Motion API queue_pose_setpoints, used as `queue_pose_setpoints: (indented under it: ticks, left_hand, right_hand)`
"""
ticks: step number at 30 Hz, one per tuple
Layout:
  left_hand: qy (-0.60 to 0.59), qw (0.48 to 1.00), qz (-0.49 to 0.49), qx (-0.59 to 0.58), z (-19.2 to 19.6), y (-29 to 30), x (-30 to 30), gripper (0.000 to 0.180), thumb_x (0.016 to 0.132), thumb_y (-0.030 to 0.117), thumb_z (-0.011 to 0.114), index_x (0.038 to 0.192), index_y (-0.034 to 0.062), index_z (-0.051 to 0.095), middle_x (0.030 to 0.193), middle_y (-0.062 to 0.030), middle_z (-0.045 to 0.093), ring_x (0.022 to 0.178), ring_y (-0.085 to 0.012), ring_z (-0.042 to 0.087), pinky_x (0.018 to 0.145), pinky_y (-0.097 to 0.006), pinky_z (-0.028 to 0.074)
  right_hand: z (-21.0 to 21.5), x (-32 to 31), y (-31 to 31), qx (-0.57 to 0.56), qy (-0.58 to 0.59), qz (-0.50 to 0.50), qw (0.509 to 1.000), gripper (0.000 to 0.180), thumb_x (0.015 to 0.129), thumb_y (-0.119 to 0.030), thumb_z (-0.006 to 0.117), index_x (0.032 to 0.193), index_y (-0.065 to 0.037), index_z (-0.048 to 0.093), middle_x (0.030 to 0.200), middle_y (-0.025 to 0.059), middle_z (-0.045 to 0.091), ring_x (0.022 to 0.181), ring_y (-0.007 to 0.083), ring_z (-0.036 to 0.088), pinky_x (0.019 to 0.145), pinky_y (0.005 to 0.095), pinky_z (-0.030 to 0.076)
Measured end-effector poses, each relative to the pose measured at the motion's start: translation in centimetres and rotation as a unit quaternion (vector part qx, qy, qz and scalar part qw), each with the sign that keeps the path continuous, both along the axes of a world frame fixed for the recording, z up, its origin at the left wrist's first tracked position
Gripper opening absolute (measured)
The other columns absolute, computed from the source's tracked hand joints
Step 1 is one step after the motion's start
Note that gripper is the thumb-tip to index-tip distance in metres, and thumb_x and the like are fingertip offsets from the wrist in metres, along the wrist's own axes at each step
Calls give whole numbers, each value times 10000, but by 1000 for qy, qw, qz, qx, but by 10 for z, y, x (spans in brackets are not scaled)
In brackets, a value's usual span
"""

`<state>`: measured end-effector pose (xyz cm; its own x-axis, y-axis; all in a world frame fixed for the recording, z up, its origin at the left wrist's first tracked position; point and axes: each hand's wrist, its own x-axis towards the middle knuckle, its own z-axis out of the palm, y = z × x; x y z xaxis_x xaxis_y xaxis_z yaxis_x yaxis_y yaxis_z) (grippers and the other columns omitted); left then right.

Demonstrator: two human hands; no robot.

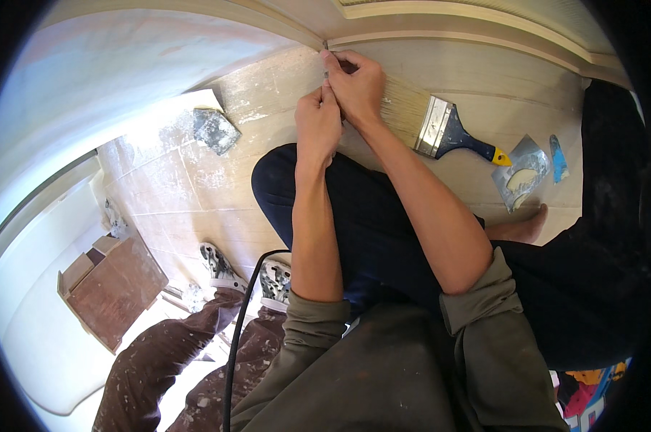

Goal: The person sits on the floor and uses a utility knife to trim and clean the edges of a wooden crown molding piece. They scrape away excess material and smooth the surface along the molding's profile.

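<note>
Both my hands are up against the corner where the wall meets the wooden frame. My right hand (359, 85) is closed, its thumb and fingers pinching a thin, narrow metal piece (326, 74) whose kind I cannot make out. Just below it, my left hand (317, 124) is also closed, with the thumb against the lower end of the same piece. Close to the right of my hands lies a wide paintbrush (435, 128) with pale bristles, a metal ferrule and a dark blue, yellow-tipped handle.
A metal scraper plate (521, 173) with pale putty and a blue piece (558, 159) lie at right. A worn grey block (216, 131) sits left. Another person's paint-spotted brown trousers (149, 367), a black cable (239, 317) and a brown wooden box (118, 291) occupy the lower left.
</note>
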<state>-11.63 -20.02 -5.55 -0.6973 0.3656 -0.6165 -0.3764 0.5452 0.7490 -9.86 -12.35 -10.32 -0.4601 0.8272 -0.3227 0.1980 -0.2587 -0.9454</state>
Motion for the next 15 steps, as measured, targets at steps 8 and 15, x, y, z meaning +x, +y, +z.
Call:
queue_pose_setpoints:
  ticks: [8, 15]
  left_hand:
    - [12, 1000, -22, 8, -7, 2, 0, 437, 1095, 280, 404, 865, -13, 634, 682, 5, 517, 554, -63, 429, 462, -238, 336]
    - [46, 998, -24, -33, -7, -2, -2, 438, 1094, 267, 396, 860, -15, 636, 683, -7, 529, 567, -72, 456, 476, -247, 365]
  right_hand:
    - [-1, -1, -2, -6, -11, -68, 998, 241, 874, -200, 746, 866, 41, 753, 668, 141, 710, 593, 215, 674, 636, 347, 529]
    - [-6, -3, -1, 9, -8, 0, 1000, 239, 870, -201, 748, 882, 37, 756, 702, 146, 723, 613, 221, 685, 644, 344, 538]
